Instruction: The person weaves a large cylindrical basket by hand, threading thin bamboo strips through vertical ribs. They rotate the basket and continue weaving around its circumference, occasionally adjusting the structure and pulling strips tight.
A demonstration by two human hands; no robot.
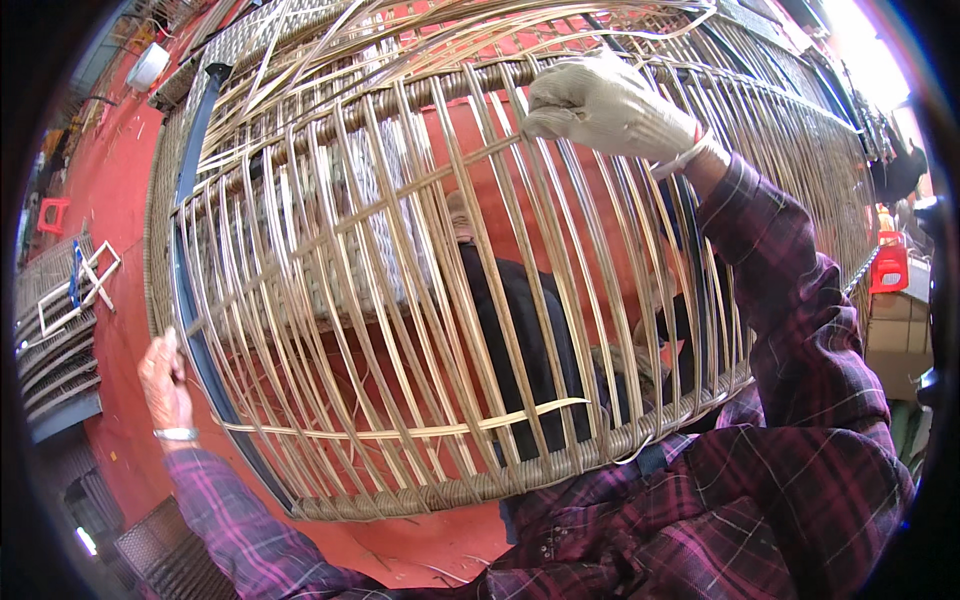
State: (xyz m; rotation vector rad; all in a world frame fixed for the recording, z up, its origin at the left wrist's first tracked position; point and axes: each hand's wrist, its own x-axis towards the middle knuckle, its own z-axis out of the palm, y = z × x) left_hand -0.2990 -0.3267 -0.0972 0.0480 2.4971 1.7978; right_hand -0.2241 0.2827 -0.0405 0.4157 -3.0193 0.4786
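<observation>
In front of me is a woven furniture frame [520, 477] with a dark metal side bar [205, 370] and many brown and tan strands stretched between its wrapped rails. One flat brown wicker strand [360, 212] slants across these, from the left side up to my right hand [610, 108]. That hand wears a white knit glove and is closed on the strand near the far rail. My bare left hand [166, 382] is beside the side bar, its thumb and fingers pinched at the strand's lower end. A paler strand [400, 431] crosses the near part of the frame, its right end loose.
Long loose strands [460, 40] lie beyond the far rail. A pale woven piece [350, 220] shows behind the uprights. Stacked frames [60, 350] and a red stool [52, 214] stand left on the red floor [125, 190]; another red stool [888, 268] is right.
</observation>
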